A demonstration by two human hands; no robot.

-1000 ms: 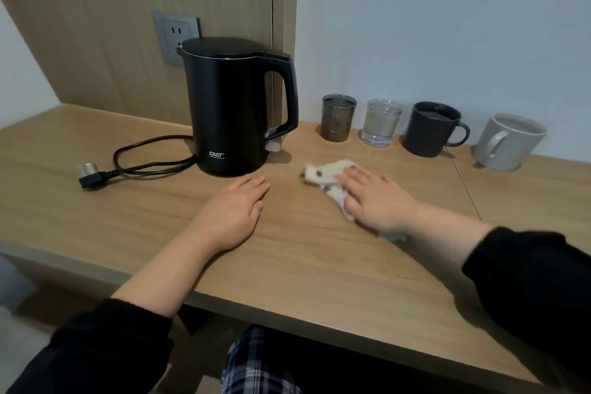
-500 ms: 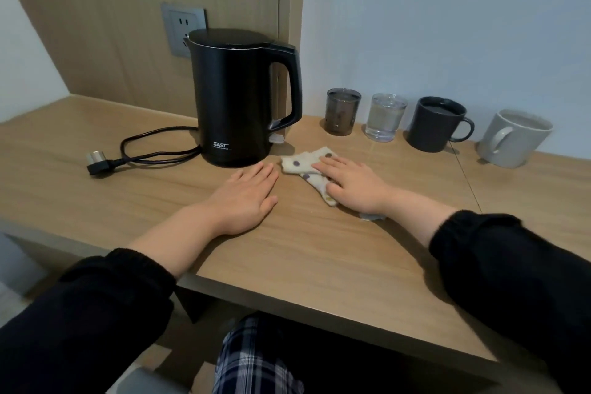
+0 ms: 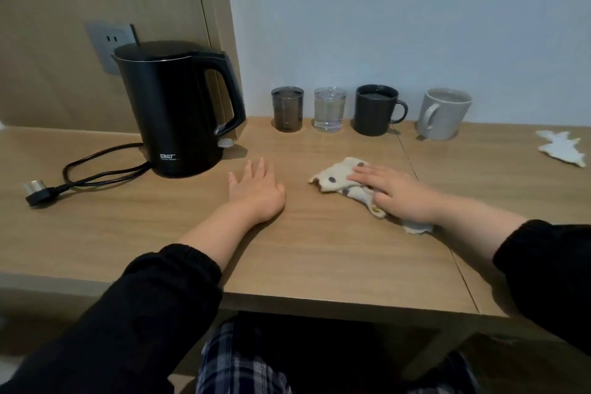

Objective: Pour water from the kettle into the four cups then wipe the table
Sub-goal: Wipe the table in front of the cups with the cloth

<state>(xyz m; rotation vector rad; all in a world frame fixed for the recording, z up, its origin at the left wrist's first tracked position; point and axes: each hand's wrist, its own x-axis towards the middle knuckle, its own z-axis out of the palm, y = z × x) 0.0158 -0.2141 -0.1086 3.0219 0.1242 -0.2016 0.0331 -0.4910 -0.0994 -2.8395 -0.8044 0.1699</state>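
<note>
- The right hand (image 3: 395, 193) lies flat with straight fingers, pressing the spotted cloth (image 3: 335, 177) onto the table (image 3: 319, 265). It pinches nothing.
- Half a second ago the cloth's far tip lay just beside the base of the kettle (image 3: 179, 105) and close to the left hand's fingertips. It now sits well to the right of them, in front of the clear glass (image 3: 330, 109) and the dark mug (image 3: 377, 109).
- I judge this to be a sideways wiping stroke heading right, so the wiping step is under way.
- The left hand (image 3: 256, 192) rests open, palm down, on the bare wood in front of the kettle, as it did before.
- All four cups stand in a row by the wall and seem to hold liquid: the tinted glass (image 3: 287, 109), the clear glass, the dark mug and the grey mug (image 3: 443, 113). Pouring looks finished.
- The cloth's long axis runs diagonally from far-left to near-right, roughly along the right forearm. Its free end points left towards the kettle, and its near end pokes out under the wrist.
- The kettle stands upright with its handle turned right towards the cups. Its plug (image 3: 38, 195) lies loose on the table.
- A second white cloth (image 3: 563, 147) lies at the far right, untouched.
</note>
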